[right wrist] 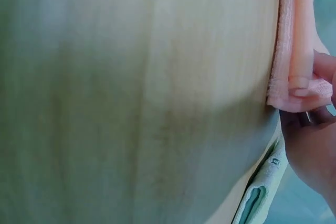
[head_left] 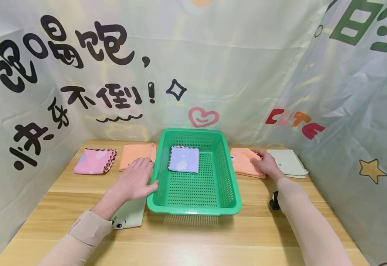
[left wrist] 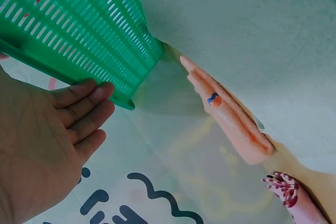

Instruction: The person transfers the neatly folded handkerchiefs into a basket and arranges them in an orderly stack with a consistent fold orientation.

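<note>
A green plastic basket (head_left: 193, 211) with perforated walls stands mid-table, a folded lilac towel (head_left: 190, 159) lying inside it. My left hand (head_left: 136, 181) lies along the basket's left rim with its fingers extended; the left wrist view shows those fingers (left wrist: 86, 114) against the basket wall (left wrist: 105, 30). On the right side, my right hand (head_left: 268, 164) pinches the right edge of a folded orange towel (head_left: 243, 162). In the right wrist view the thumb is above the orange towel's layers (right wrist: 300, 35) and the other fingers are underneath.
Left of the basket lie a pink towel (head_left: 93, 161), another orange towel (head_left: 136, 152) and a pale green towel (head_left: 131, 214) under my left forearm. A whitish folded towel (head_left: 289, 162) lies beyond my right hand. A printed curtain (head_left: 240, 74) encloses the table's back and sides.
</note>
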A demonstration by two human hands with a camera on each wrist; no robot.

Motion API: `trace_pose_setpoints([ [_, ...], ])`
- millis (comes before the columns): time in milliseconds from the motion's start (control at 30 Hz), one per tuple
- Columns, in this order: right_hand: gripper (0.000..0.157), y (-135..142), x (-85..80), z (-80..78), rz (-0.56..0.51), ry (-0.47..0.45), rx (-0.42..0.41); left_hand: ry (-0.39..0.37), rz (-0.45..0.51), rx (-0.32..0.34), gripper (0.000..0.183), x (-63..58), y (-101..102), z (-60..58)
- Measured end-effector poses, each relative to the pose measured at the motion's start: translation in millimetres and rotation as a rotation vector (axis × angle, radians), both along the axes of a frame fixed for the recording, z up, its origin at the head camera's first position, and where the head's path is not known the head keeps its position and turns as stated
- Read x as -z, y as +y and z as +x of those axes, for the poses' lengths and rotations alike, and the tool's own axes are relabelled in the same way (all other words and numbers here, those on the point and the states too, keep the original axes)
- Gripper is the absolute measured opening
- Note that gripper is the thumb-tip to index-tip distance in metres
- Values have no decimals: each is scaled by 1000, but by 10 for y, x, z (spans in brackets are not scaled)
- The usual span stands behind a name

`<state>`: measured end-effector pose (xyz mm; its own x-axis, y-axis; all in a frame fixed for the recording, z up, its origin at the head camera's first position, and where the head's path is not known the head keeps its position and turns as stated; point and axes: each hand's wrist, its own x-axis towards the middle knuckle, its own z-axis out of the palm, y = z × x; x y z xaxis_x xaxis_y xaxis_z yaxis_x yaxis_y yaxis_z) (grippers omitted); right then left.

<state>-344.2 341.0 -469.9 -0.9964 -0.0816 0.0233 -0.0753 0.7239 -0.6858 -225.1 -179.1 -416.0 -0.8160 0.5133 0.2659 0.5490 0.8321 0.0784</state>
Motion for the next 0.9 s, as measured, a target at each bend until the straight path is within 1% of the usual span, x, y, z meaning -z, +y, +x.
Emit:
trace_pose_setpoints([
  [133,54,-13,-8,30,-41,27,2,3,10,1,41,-1,-2,4],
  [367,54,-15,-24,104,-139,26,37,6,8,2,40,1,-1,8],
  [700,53,-52,-89,213,-200,77,86,4,0,-1,41,23,-10,-9],
  [900,52,-62,-149,280,-235,109,100,4,4,-4,41,24,-6,-10],
])
